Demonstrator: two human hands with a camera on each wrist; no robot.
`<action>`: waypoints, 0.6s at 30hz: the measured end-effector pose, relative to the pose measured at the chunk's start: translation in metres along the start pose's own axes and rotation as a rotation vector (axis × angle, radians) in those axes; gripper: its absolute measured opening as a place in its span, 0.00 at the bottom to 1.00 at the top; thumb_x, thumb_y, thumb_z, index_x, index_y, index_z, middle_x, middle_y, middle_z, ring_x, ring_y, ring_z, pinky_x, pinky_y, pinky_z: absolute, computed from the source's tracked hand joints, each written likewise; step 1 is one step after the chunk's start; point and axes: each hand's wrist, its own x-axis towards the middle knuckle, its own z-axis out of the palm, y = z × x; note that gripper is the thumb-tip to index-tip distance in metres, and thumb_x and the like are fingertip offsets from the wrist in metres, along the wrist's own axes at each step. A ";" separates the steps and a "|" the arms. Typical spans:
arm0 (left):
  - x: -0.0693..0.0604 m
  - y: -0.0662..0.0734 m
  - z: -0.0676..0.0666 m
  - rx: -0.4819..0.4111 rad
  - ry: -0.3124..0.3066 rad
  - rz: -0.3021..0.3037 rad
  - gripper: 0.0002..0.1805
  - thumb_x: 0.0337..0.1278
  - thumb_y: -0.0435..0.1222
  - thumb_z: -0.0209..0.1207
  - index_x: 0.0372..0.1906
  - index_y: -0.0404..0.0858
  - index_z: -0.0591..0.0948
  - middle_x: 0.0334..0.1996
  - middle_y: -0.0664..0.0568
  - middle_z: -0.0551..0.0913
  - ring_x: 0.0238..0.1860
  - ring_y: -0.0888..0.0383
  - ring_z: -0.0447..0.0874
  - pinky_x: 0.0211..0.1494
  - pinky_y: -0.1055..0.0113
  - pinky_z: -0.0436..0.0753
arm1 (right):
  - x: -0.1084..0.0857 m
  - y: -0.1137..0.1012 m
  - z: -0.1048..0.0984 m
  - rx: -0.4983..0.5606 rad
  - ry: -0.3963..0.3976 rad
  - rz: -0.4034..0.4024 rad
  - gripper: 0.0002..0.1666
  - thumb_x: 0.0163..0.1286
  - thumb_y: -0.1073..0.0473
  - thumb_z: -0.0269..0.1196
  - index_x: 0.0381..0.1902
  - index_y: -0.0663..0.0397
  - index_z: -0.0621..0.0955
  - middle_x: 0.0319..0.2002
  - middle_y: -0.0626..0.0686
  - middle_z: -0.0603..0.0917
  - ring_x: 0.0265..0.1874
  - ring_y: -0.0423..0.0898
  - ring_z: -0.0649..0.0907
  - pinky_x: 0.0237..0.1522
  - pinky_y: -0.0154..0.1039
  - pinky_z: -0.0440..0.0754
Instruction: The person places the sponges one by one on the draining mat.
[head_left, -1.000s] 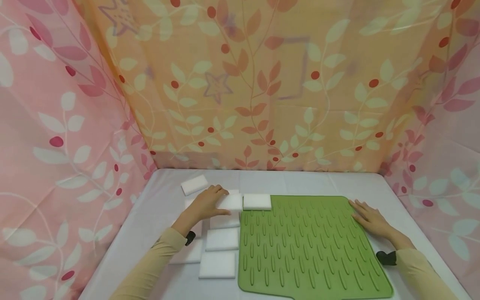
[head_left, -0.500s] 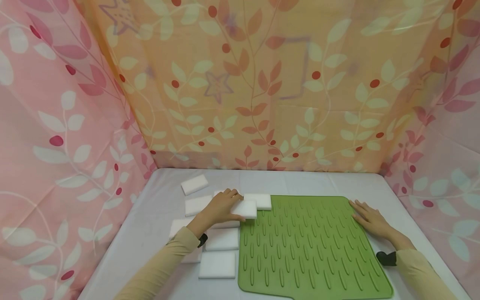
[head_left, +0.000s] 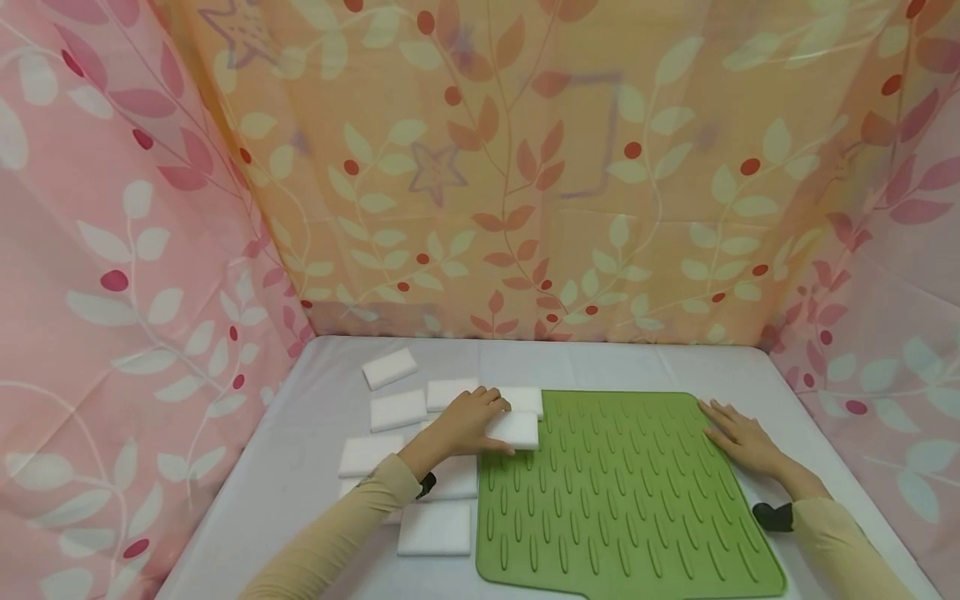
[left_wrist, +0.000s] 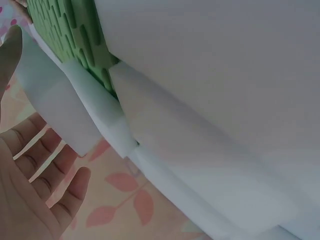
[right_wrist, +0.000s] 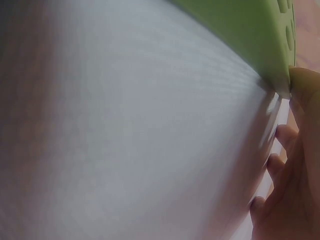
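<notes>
We see the left hand (head_left: 467, 423) just left of the centre of the head view's lower half, its grip clamped on a white block (head_left: 522, 431), thumb at the near edge and fingers at the far side. The block is over the upper left part of the green mat (head_left: 622, 492), just in front of a second white block (head_left: 525, 400) at the mat's corner; we cannot quite tell whether the held one touches the mat. At the lower right, the right hand (head_left: 746, 443) rests along the mat's right edge, fingers extended and its grip apart, holding nothing. Left of the mat, more white blocks (head_left: 435, 530) lie flat on the white worktop (head_left: 277, 492), some partly hidden by the left arm. Floral cloth (head_left: 517, 167) fills the upper frame behind.
</notes>
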 end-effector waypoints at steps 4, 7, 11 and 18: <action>0.003 0.004 0.002 0.018 -0.015 0.005 0.39 0.40 0.68 0.58 0.53 0.47 0.75 0.47 0.56 0.75 0.45 0.57 0.72 0.46 0.60 0.74 | 0.000 0.000 -0.001 -0.008 -0.006 0.005 0.33 0.70 0.55 0.52 0.70 0.55 0.59 0.64 0.74 0.61 0.60 0.78 0.58 0.50 0.75 0.49; 0.005 0.007 0.004 0.031 -0.024 0.008 0.39 0.40 0.69 0.57 0.53 0.47 0.75 0.47 0.56 0.75 0.45 0.58 0.72 0.46 0.61 0.74 | 0.001 0.000 0.000 -0.009 -0.010 0.008 0.33 0.71 0.54 0.52 0.71 0.54 0.58 0.64 0.74 0.60 0.60 0.78 0.58 0.50 0.76 0.49; 0.007 0.009 0.009 0.025 -0.033 0.011 0.39 0.39 0.69 0.57 0.53 0.47 0.75 0.47 0.56 0.75 0.45 0.58 0.71 0.46 0.61 0.74 | 0.001 0.001 0.000 -0.007 -0.009 0.011 0.33 0.71 0.54 0.52 0.70 0.55 0.58 0.64 0.74 0.60 0.60 0.78 0.58 0.50 0.76 0.48; 0.009 0.010 0.016 0.019 -0.042 0.008 0.39 0.39 0.69 0.57 0.53 0.47 0.75 0.47 0.56 0.74 0.45 0.58 0.71 0.48 0.60 0.74 | 0.000 0.003 0.002 -0.010 0.006 -0.001 0.32 0.71 0.54 0.52 0.70 0.56 0.59 0.63 0.74 0.61 0.59 0.78 0.58 0.49 0.76 0.49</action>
